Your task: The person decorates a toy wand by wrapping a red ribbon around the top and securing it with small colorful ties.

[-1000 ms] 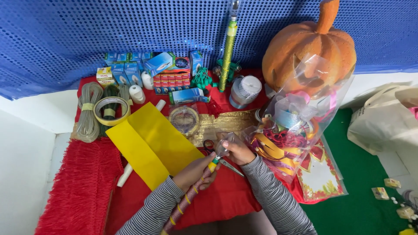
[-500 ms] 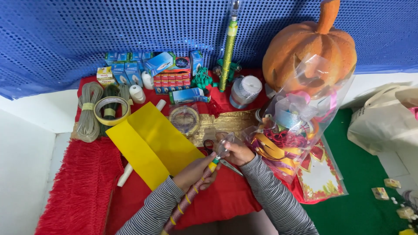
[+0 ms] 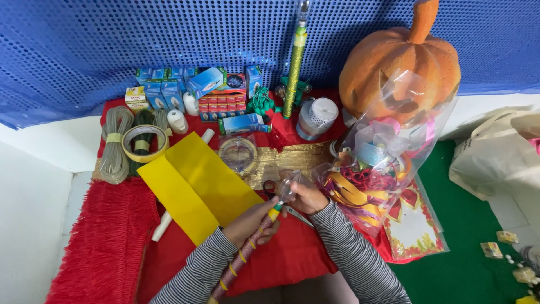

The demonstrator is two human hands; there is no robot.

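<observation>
A red cloth (image 3: pixel 292 264) with a shaggy red fringe (image 3: pixel 104 236) covers the tabletop, and a blue perforated sheet (image 3: pixel 112 50) hangs as a backdrop behind it. Taking the yellow paper sheet (image 3: pixel 194 183) on the cloth as landmark: just right of its lower corner, the left hand (image 3: pixel 247 220) is closed around a glittery maroon wand (image 3: pixel 247 253) wound with yellow ribbon, which slants down toward the bottom edge of the view. The right hand (image 3: pixel 304 197) is right beside it, fingers pinched on the clear plastic tip (image 3: pixel 288 186) at the wand's upper end. Both arms wear grey striped sleeves. A pair of scissors (image 3: pixel 281 198) lies partly under the hands.

Just above the sheet's right edge lies a clear tape roll (image 3: pixel 238 155) on a strip of gold trim (image 3: pixel 292 157). To its upper left rest a yellow tape ring (image 3: pixel 145 142) and coils of cord (image 3: pixel 115 143). Behind it stand small blue and red boxes (image 3: pixel 197 93). Farther right, a green glittery wand (image 3: pixel 295 70) stands upright, then an orange pumpkin (image 3: pixel 399 62), with a clear bag of coloured ribbons (image 3: pixel 377 169) in front of it. Beyond the cloth to the right there is green flooring (image 3: pixel 472 225) and a pale cloth bag (image 3: pixel 500 152); to the left, a white surface (image 3: pixel 34 214).
</observation>
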